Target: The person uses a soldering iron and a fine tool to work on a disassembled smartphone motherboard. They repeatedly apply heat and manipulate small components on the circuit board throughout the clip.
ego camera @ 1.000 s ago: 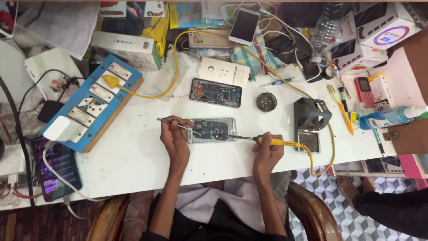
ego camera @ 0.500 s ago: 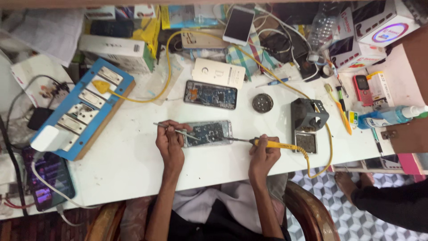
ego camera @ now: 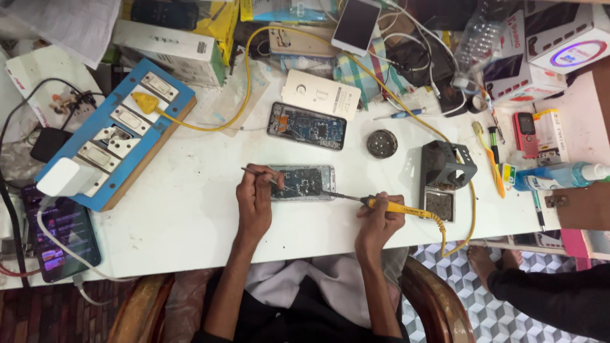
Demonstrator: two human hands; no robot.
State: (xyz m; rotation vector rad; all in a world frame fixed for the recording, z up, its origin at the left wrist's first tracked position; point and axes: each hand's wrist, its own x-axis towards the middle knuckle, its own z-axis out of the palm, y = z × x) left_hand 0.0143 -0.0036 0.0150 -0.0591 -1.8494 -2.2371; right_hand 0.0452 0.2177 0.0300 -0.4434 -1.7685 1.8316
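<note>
White tabletop (ego camera: 190, 209), scuffed, cluttered along its far edge. Landmark: the opened phone (ego camera: 304, 182) lying flat near the table's near-middle, back off, circuit board showing.

Left hand (ego camera: 256, 198) sits at the opened phone's left end, fingers pinched narrow around thin tweezers (ego camera: 267, 177); the tweezer tips reach onto the board, exact contact point too small to make out.

Right hand (ego camera: 379, 219) just right of the opened phone and a little nearer the seated person, fingers wrapped around the yellow handle of a soldering iron (ego camera: 381, 204). Its dark metal tip reaches left to the phone's right edge; whether it touches the board, cannot tell. Yellow cord runs right from the handle and loops off the table edge.

Beyond the opened phone: a second opened phone (ego camera: 307, 126), also board-up. Right of that, a small round dark tin (ego camera: 382, 143). Further right of the landmark, a dark iron stand (ego camera: 447, 167) with a sponge tray in front.

Far left of the landmark: blue-topped power strip (ego camera: 114, 136) with a yellow plug in it; its lower end is hidden under a white charger block. Left again, a lit phone (ego camera: 67, 238) at the table's edge.

Lower right, under the table, another person's bare feet (ego camera: 492, 260) and dark sleeve, cut off by the frame. The seated person's torso is mostly out of view.
</note>
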